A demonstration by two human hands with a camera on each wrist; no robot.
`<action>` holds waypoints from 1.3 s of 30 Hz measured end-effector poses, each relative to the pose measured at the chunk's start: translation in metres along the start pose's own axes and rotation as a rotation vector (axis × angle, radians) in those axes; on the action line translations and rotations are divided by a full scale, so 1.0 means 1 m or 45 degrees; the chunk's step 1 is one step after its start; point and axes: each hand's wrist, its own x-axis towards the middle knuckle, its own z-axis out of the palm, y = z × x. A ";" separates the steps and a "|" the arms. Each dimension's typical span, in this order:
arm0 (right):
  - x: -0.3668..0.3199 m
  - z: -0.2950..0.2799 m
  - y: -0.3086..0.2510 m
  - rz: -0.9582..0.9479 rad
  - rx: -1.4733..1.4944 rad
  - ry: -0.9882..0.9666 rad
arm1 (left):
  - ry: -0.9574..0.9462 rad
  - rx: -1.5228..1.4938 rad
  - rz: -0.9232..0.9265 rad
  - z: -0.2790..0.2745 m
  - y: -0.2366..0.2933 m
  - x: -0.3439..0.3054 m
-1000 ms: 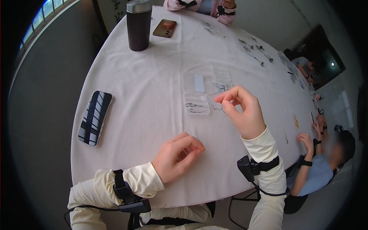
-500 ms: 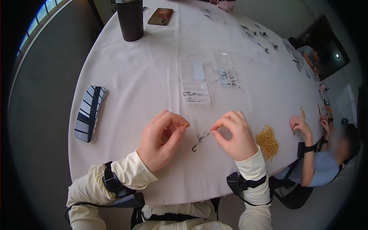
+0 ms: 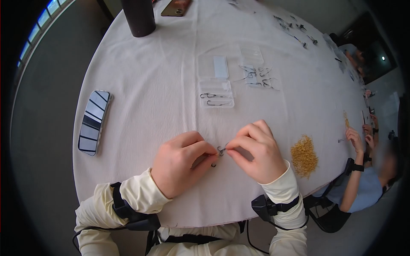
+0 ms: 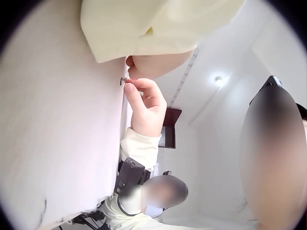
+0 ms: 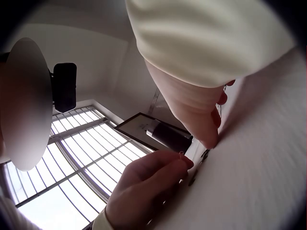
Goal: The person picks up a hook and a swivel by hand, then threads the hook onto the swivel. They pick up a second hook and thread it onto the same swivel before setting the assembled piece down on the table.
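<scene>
In the head view my right hand (image 3: 256, 151) pinches dark fishing hooks (image 3: 221, 149) between thumb and forefinger. My left hand (image 3: 181, 160) meets them from the other side, its thumb and fingertips right at the hooks. The small gold-coloured piece it carried earlier is hidden in the head view; a tiny loop (image 5: 181, 154) shows at its fingertips in the right wrist view. One dark hook bend (image 3: 213, 165) hangs just below the left fingertips. The left wrist view shows the right hand (image 4: 147, 108) with thumb and forefinger together at a dark hook (image 4: 123, 80).
Ahead lies an open clear plastic box (image 3: 217, 104) with dark hooks; beside it, more hooks (image 3: 265, 81) lie near another clear box lid (image 3: 251, 55). A gold pile of small pieces (image 3: 304, 156) sits right. A phone (image 3: 94, 123) and dark tumbler (image 3: 139, 17) stand left; another person's hand (image 3: 354, 138) is right.
My right hand has brought the hooks from near the boxes back toward me, and both hands now meet over them. The left hand has moved forward with its gold piece.
</scene>
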 end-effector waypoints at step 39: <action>0.001 0.015 0.001 0.089 -0.046 0.176 | -0.060 0.071 -0.003 0.003 0.004 0.002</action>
